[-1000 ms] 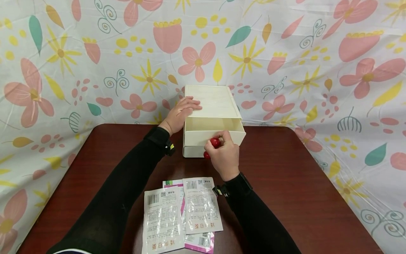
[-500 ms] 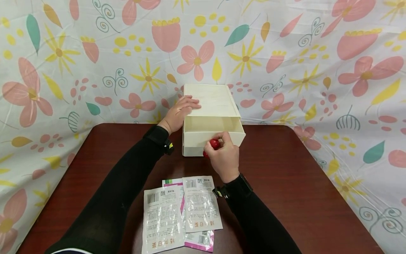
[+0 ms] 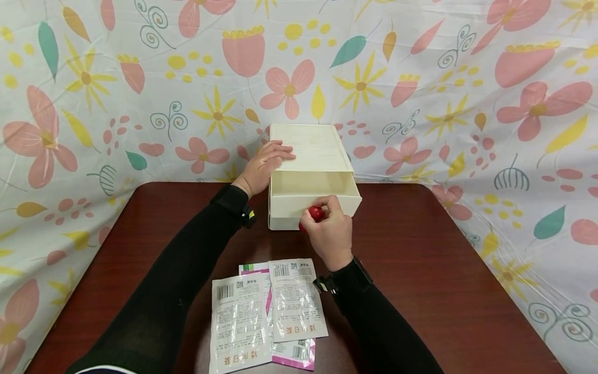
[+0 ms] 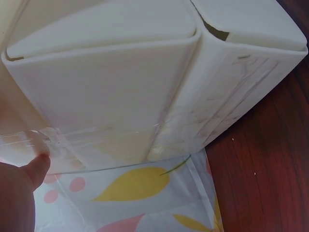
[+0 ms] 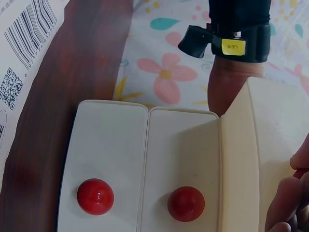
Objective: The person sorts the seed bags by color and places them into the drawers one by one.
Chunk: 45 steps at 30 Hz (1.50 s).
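Observation:
A cream box with several stacked drawers [image 3: 310, 148] stands at the back of the table, its top drawer [image 3: 291, 204] pulled partly out. My right hand [image 3: 330, 234] pinches that drawer's round red knob [image 3: 316, 213] between thumb and finger. In the right wrist view, a lower red knob [image 5: 186, 204] and another red knob [image 5: 95, 196] sit on two drawer fronts that are flush. My left hand [image 3: 266, 165] rests on the left edge of the box top with fingers extended. The left wrist view shows my thumb [image 4: 36, 171] against the box's side.
Several printed foil packets [image 3: 299, 301] lie overlapping on the dark red-brown table [image 3: 420, 291], in front of the box. A flower-patterned cloth [image 3: 411, 57] hangs right behind the table and box.
The top drawer has come slightly farther out toward me, with my right hand on its knob. My left hand has kept its place on the box.

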Available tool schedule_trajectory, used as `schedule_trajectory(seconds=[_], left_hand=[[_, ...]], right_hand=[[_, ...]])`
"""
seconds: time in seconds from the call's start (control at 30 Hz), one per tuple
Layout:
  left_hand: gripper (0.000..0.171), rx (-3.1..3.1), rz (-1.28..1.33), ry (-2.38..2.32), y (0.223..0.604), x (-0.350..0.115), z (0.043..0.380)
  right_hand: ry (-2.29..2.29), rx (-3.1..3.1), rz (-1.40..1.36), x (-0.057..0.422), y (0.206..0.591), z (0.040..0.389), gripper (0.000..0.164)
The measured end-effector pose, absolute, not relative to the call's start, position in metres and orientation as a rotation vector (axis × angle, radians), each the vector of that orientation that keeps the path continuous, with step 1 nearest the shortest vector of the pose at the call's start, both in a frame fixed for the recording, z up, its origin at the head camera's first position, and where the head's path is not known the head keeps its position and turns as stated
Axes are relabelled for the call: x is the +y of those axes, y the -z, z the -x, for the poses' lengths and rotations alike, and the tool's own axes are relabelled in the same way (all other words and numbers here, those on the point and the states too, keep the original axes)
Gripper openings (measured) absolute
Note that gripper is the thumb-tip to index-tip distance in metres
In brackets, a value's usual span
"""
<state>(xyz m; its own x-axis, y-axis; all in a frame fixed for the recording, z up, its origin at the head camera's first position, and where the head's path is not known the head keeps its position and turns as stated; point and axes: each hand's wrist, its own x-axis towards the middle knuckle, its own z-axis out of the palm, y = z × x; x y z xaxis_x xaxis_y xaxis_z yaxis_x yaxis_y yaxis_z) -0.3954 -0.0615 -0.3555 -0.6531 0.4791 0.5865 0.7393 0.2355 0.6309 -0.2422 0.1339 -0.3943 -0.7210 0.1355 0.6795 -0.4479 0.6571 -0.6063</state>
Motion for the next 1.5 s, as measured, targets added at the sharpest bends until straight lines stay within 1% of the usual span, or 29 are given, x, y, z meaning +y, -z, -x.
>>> schedule_trajectory(seconds=[0.5,0.73,0.83,1.1,1.5], left_hand=[[0.043,-2.234,1.147,1.379,0.359,-0.064,0.397],[0.037,-2.216,1.15,1.462,0.328,-0.062,0.36],[0.037,-2.214,1.146,1.463,0.329,-0.062,0.362],[0.039,-2.183,1.14,1.453,0.357,-0.062,0.395],[0.042,-2.228,1.12,1.426,0.358,-0.062,0.398]], right_hand=[[-1.041,-2.166,-0.246,0.132,0.396,0.238,0.02],[-1.049,-2.161,-0.265,0.133,0.394,0.237,0.021],[-1.061,-2.16,-0.274,0.133,0.394,0.236,0.021],[-1.057,-2.157,-0.28,0.133,0.395,0.234,0.021],[-1.087,-2.166,-0.27,0.135,0.397,0.232,0.022]])
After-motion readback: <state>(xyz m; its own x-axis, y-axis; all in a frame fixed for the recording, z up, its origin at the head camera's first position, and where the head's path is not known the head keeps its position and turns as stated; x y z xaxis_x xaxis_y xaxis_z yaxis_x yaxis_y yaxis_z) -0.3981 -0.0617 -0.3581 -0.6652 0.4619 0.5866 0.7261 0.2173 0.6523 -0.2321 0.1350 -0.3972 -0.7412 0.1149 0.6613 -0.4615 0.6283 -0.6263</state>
